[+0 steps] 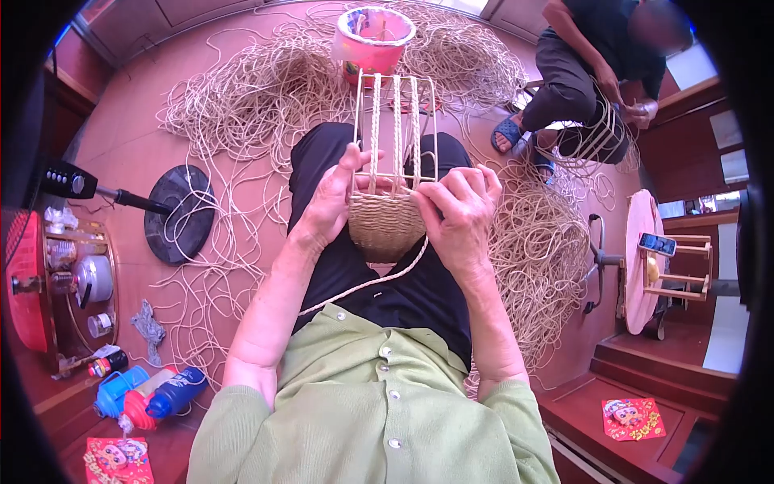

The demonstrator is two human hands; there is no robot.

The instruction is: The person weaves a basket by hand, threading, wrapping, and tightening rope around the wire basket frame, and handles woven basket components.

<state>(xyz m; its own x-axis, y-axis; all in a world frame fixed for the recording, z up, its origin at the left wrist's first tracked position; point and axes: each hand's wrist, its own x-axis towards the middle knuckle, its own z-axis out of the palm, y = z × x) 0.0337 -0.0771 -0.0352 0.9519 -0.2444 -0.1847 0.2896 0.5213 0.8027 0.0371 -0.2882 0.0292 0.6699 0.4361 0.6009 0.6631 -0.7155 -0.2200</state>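
Between my knees is a partly woven basket (385,226) of twisted straw-coloured cord, built on a wire frame (436,121). Its near end is closely woven, while several pale cords run lengthwise along the bare wires beyond. My left hand (332,202) grips the basket's left side, thumb raised beside the wires and some fingers hidden inside. At the woven edge on the right, my right hand (458,208) has thumb and forefinger pinched together on the cord. A loose length of that cord (375,282) trails from the basket across my lap to the left.
Heaped cord (266,101) covers much of the floor. A pink bucket (376,40) stands ahead. At right, a seated person (576,68) handles another wire frame (597,137). Left are a round black base (179,214) and bottles (177,393); a round pink stool (641,266) is right.
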